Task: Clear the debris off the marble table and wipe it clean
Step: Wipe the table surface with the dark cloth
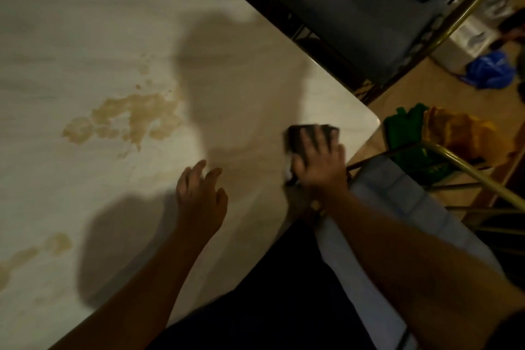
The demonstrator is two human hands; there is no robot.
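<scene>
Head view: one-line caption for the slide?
Right hand presses a dark cloth flat near the corner of the marble table; left hand open beside it; tan stains not yet wiped.

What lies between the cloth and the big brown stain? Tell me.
Head view: only bare, shadowed table between cloth and stain; the left hand lies off that line.

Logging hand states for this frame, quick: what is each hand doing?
Left hand: open, fingers relaxed on the marble table, holding nothing.
Right hand: open, fingers flat, pressing a dark cloth onto the table.
</scene>
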